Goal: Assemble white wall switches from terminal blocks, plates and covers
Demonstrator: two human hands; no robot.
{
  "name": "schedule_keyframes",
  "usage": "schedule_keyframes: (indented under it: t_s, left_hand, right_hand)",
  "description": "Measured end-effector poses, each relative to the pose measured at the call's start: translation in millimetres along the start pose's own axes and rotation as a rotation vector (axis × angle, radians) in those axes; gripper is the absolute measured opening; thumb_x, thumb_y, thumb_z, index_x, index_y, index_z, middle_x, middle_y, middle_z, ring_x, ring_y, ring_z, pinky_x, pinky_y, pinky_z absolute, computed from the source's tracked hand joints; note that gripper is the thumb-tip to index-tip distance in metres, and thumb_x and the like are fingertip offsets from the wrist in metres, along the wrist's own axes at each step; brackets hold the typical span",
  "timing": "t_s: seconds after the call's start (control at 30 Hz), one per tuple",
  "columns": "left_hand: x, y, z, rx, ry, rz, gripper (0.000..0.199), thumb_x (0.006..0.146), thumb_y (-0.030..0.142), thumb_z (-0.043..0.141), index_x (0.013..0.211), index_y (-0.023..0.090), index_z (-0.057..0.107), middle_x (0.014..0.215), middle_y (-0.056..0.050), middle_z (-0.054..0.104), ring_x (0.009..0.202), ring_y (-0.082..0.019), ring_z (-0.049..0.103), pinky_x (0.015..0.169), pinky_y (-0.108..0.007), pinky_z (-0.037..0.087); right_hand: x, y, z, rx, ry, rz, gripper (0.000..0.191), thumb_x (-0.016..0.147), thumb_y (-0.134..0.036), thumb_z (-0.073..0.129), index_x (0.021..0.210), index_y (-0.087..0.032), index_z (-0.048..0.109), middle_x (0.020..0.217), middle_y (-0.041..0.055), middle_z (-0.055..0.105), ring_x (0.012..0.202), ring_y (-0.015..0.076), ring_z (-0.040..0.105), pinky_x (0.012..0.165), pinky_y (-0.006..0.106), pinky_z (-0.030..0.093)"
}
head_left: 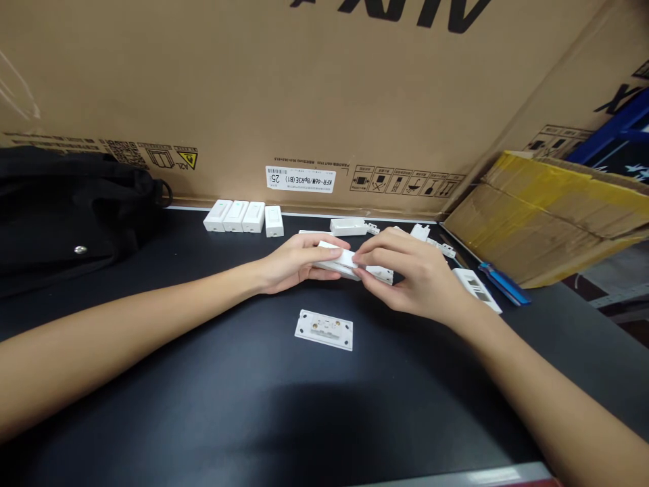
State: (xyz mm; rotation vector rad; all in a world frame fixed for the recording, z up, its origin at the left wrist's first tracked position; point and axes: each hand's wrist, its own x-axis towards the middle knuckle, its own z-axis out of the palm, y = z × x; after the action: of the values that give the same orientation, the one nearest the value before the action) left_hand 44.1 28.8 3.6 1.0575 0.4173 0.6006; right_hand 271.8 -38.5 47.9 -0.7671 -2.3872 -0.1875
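Note:
My left hand (294, 262) grips the left end of a white plastic switch cover (345, 259), thumb on top and fingers beneath. At the other end of it, the fingertips of my right hand (416, 274) pinch the piece. Behind the right fingers another white part (381, 273) partly shows; whether it touches the cover I cannot tell. Nearer to me on the dark table lies a flat white plate (339, 341) with corner holes and brass-coloured screws in a raised middle block.
Several white switch boxes (234, 216) line the table's back. Behind my hands lie a white housing (348, 226) and small white parts (420, 232). To the right are a white frame (476, 289), a blue-handled tool (506, 284) and a taped carton (547, 216). A black bag (76, 210) sits left.

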Motion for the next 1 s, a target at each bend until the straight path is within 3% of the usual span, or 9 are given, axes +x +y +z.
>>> schedule_keyframes:
  t_s: [0.17,0.3,0.43,0.67,0.83,0.9,1.0]
  left_hand:
    - [1.4,-1.5,0.3,-0.017,0.002,0.055,0.023,0.09,0.036,0.079,0.103,0.017,0.073,0.103,-0.004,0.074,0.102,-0.018,0.071,0.094,-0.033,0.056]
    - [2.4,-2.9,1.2,0.039,0.076,0.136,0.018,0.089,0.031,0.079,0.095,0.018,0.069,0.095,-0.001,0.073,0.097,-0.013,0.068,0.084,-0.025,0.049]
    - [1.6,-2.2,2.3,0.06,0.106,0.132,0.021,0.086,0.03,0.083,0.094,0.017,0.068,0.092,-0.001,0.071,0.09,-0.013,0.066,0.08,-0.026,0.047]
    - [0.7,0.5,3.5,-0.012,0.124,0.051,0.025,0.08,0.024,0.086,0.085,0.016,0.063,0.094,-0.001,0.072,0.09,-0.015,0.069,0.093,-0.04,0.055]
    - [2.4,-0.7,2.0,0.01,0.112,0.051,0.034,0.079,0.027,0.087,0.073,0.015,0.056,0.075,0.002,0.066,0.072,-0.01,0.063,0.07,-0.024,0.05]
    - [2.3,-0.6,1.8,0.019,0.075,0.053,0.033,0.078,0.025,0.088,0.076,0.015,0.057,0.08,0.0,0.068,0.076,-0.011,0.065,0.068,-0.023,0.047]
    - [1.4,0.4,1.8,0.036,0.011,0.037,0.031,0.077,0.02,0.088,0.096,0.016,0.065,0.098,-0.004,0.073,0.089,-0.014,0.068,0.076,-0.025,0.049]
  right_hand:
    - [0.6,-3.4,-3.0,0.012,0.107,0.093,0.016,0.088,-0.011,0.066,0.094,-0.025,0.068,0.089,0.0042,0.072,0.077,0.019,0.068,0.068,0.033,0.056]
    - [-0.2,-2.6,-5.4,0.007,0.13,0.126,0.018,0.086,-0.009,0.068,0.097,-0.023,0.068,0.086,0.0026,0.069,0.069,0.0154,0.065,0.063,0.03,0.053]
    - [-2.0,0.3,-3.3,0.018,0.088,0.121,0.024,0.085,-0.009,0.068,0.105,-0.022,0.068,0.09,0.0032,0.069,0.07,0.0153,0.066,0.066,0.03,0.055]
    - [-2.4,1.4,1.0,0.016,-0.005,0.163,0.029,0.085,-0.012,0.067,0.112,-0.02,0.068,0.091,0.0042,0.07,0.073,0.0161,0.067,0.066,0.029,0.056]
    - [-1.1,-1.8,3.2,0.094,0.021,0.243,0.023,0.085,-0.013,0.067,0.107,-0.019,0.07,0.091,0.004,0.07,0.073,0.0144,0.069,0.069,0.028,0.061]
    - [-0.7,-3.9,4.8,0.122,0.041,0.283,0.022,0.086,-0.013,0.067,0.107,-0.019,0.071,0.095,0.0048,0.07,0.074,0.0141,0.069,0.07,0.027,0.063]
    - [0.5,-6.8,7.5,0.144,0.094,0.317,0.022,0.087,-0.013,0.068,0.108,-0.021,0.07,0.099,0.0062,0.07,0.08,0.0156,0.07,0.072,0.029,0.067]
